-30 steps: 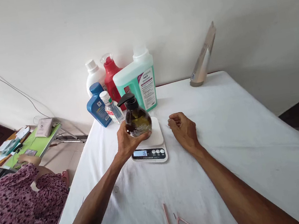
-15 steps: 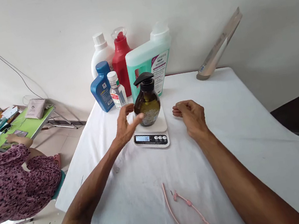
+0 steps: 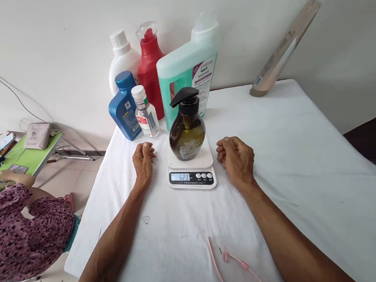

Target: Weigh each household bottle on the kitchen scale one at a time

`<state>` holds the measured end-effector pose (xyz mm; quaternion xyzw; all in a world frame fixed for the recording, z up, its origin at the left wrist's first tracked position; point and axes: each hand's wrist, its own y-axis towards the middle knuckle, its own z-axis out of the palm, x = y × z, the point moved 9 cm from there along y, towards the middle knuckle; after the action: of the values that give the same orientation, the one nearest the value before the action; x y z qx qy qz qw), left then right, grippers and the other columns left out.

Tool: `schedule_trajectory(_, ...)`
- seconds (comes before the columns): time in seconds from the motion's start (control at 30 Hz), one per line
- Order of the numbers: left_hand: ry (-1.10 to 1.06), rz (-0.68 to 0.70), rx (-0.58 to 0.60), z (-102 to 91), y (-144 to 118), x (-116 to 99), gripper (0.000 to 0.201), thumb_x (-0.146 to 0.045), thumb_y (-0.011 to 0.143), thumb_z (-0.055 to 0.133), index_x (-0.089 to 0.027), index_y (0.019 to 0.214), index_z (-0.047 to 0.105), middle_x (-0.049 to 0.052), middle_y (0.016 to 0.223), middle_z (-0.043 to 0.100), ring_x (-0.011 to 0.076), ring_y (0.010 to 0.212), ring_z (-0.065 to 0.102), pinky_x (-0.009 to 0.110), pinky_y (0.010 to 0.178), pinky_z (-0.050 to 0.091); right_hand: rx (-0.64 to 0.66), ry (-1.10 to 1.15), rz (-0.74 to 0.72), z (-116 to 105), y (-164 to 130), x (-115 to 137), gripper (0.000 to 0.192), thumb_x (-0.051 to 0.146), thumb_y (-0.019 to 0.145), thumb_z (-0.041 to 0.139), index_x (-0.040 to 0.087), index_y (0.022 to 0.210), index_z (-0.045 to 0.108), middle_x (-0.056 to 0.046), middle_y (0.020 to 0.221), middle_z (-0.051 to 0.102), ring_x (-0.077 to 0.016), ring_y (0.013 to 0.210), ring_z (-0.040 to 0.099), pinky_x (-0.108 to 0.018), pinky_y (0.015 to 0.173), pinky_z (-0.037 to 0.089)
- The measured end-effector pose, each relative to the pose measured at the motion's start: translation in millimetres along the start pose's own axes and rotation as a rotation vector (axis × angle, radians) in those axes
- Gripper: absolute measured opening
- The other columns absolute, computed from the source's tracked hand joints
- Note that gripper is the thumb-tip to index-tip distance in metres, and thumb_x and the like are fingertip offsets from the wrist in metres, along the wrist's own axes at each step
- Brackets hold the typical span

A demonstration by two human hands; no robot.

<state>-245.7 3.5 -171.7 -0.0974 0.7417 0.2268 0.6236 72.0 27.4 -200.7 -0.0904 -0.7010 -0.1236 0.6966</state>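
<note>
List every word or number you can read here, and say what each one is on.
"623": display of the scale, under the pump bottle.
Teal jug label: print too small to read.
Blue bottle label: logo, unreadable.
Small clear bottle label: blurred.
Pump bottle label: unreadable.

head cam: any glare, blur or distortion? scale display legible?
Head view: soft even light, faint shadows beside the pump bottle; sharp at centre, no glare; scale display legible, 623; wide-angle bend at the table edges; both fists, left hand and right hand, in focus.
</note>
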Motion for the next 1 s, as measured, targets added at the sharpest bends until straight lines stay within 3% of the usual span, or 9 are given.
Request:
schedule_trajectory(0.37,0.078,-0.012,0.064,9.5,0,-4,0.029,-0.045,0.095,0.06,-0.02,0.081,0.065,0.001,0.072,0.064,0.0136,0.062,0.058,0.027,0.061,0.047,0.022,-0.147,-0.044,2,-1,7,0.044,0.058,0.097,0.055,0.023,0.072,0.062,0.0,0.065,0.062,-0.0122,0.05,0.054,-0.024,0.045,0.039)
schedule_trajectory(0.53,0.07,-0.027,0.075,11.4,0,-5,0.027,-0.043,0.094,0.062,-0.02,0.08,0.065,0.001,0.072,0.065,0.0133,0.061,0.058,0.028,0.062,0.048,0.032,-0.202,-0.071,3,-3,13,0.05,0.06,0.099,0.052,0.024,0.066,0.058,0.001,0.054,0.056,-0.0135,0.049,0.053,-0.025,0.046,0.038)
schedule_trajectory(1.0,0.091,-0.026,0.092,13.2,-1,-4,0.029,-0.046,0.092,0.063,-0.02,0.079,0.066,0.001,0.069,0.066,0.0144,0.061,0.059,0.028,0.062,0.049,0.04,-0.188,-0.074,3,-4,14,0.053,0.067,0.097,0.054,0.024,0.066,0.059,0.0,0.056,0.058,-0.0142,0.05,0.055,-0.025,0.048,0.04)
